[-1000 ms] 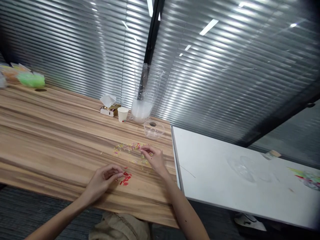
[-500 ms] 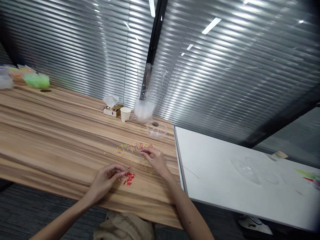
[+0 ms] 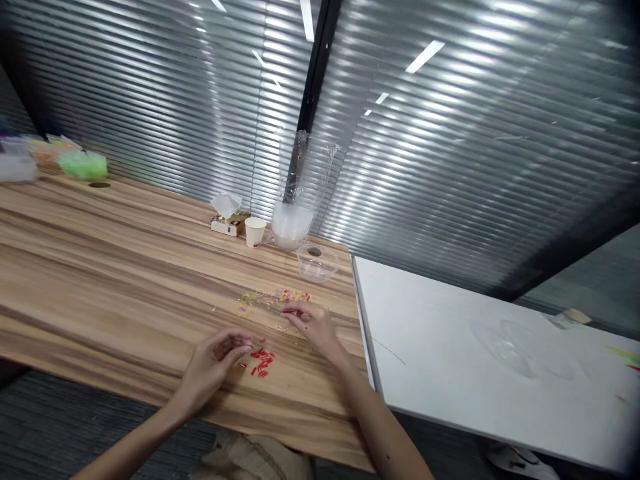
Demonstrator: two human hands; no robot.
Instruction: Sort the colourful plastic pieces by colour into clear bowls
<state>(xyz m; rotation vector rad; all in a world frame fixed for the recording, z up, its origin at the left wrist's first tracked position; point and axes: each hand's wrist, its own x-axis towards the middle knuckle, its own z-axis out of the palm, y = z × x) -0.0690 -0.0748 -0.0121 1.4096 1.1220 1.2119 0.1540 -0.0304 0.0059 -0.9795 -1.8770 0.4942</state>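
Note:
My right hand point(image 3: 313, 325) pinches at the near edge of a mixed scatter of small yellow, pink and red beads point(image 3: 273, 298). A speck of red shows at its fingertips, apparently a red bead point(image 3: 285, 311). Closer to me, a small heap of short red tube-like beads point(image 3: 263, 360) lies on the wooden table point(image 3: 125, 267). Just left of that heap is my left hand point(image 3: 217, 357), its fingers curled in and the thumb close to the fingertips. Whatever it may hold is too small to make out.
Behind the beads stand a clear plastic bowl point(image 3: 317, 263), a wrapped stack of bowls point(image 3: 291, 225), a paper cup point(image 3: 255, 232) and a tissue pack point(image 3: 230, 223). Bags of coloured material point(image 3: 83, 165) sit far left. A white table point(image 3: 440, 333) adjoins on the right, with clear lids point(image 3: 505, 350).
The whole view has shifted slightly. Both hands stay at nearly the same spots beside the bead piles, with only small finger movement.

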